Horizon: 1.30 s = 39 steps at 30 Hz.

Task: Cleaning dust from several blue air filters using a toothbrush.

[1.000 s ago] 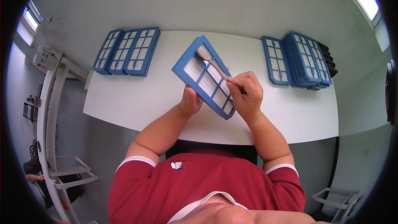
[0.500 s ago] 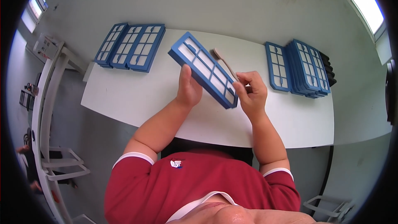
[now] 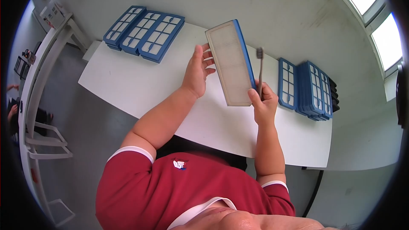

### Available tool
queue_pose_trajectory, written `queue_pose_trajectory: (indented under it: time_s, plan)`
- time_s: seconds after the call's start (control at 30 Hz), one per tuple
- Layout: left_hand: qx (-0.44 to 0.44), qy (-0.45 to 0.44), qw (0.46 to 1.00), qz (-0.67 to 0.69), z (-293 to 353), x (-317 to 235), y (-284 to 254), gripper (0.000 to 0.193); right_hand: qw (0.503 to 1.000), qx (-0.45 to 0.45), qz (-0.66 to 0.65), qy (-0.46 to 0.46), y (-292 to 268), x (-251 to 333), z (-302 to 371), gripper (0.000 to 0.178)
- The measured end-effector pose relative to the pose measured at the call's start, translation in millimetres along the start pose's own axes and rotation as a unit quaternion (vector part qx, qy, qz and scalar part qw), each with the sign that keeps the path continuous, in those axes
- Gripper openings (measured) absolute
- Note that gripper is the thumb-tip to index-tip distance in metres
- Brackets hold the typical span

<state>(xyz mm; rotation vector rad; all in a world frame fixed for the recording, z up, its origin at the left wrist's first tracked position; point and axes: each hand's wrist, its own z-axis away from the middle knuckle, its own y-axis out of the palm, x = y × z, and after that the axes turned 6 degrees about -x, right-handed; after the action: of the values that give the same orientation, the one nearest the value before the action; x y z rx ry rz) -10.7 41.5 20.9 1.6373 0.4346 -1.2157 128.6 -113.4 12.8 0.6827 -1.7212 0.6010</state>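
Note:
A blue-framed air filter (image 3: 230, 66) stands tilted above the table, its pleated beige face turned toward me. My right hand (image 3: 266, 107) grips its lower right corner, thumb on the face. The same hand holds a brown toothbrush (image 3: 260, 70) upright beside the filter's blue edge, dark bristles at the top. At the filter's left edge my left hand (image 3: 195, 73) is open, fingers spread; the tips of the upper fingers reach the edge, and whether they touch it I cannot tell.
On the far left of the white table (image 3: 170, 106) lie blue filters (image 3: 142, 32) in side-by-side stacks, grid side up. More stacked filters (image 3: 313, 89) sit at the right, with black objects (image 3: 334, 96) behind them. A white shelf frame (image 3: 40, 76) stands left.
The filter has turned from its blue grid side to its pleated side and stands more upright. My left hand has let go. The toothbrush now points straight up.

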Motion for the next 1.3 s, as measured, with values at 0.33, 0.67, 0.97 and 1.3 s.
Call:
queue_pose_trajectory:
  time_s: [0.33,0.67,0.97,1.3]
  plan:
    - [0.289,-0.038,0.895,0.337,0,-4,1,0.086,0.949,0.124,-0.218,0.19,-1,-6,-4,0.034]
    - [0.193,-0.003,0.935,0.297,16,3,11,0.095,0.95,0.084,-0.228,0.197,7,-1,-5,0.031]
    - [0.158,0.022,0.964,0.213,19,18,9,0.093,0.928,-0.024,0.233,-0.29,24,21,7,0.036]
    - [0.188,0.053,0.968,0.156,23,24,12,0.099,0.902,0.021,0.214,-0.375,47,31,19,0.043]
